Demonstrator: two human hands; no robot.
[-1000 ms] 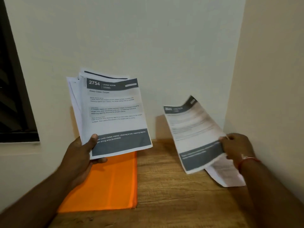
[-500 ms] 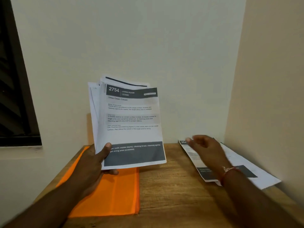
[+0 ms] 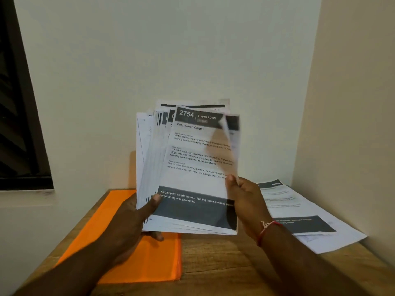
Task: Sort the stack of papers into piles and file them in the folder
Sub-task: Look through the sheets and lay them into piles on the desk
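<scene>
Stack [image 3: 149, 167] upright in left hand's [image 3: 132, 221] grip; right hand [image 3: 248, 201] pinches top sheet's [image 3: 196, 178] right edge, sorted pile [image 3: 303, 225] lying just right, at table's [image 3: 213, 263] far-right corner

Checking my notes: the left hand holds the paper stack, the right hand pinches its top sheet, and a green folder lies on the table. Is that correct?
Not quite: the head view shows the folder is orange, not green. The rest stands.
</scene>
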